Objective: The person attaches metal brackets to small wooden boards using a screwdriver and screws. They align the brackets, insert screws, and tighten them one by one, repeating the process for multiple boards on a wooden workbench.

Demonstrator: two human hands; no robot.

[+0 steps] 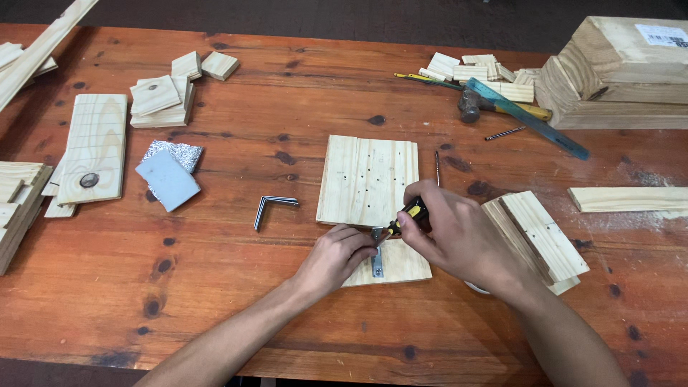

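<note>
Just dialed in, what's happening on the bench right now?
A person is working at a wooden table on a pale wood panel. The right hand grips a screwdriver with a yellow-and-black handle, its tip down at a small metal bracket on the panel's near edge. The left hand rests beside the bracket, steadying it. A second, L-shaped bracket lies loose to the left, and a hammer sits at the far side among wood offcuts.

Your left hand (335, 256) lies low, fingers curled, pinching. Your right hand (451, 233) closes in a fist-like grip, both forearms angling in from the table's near edge.
</note>
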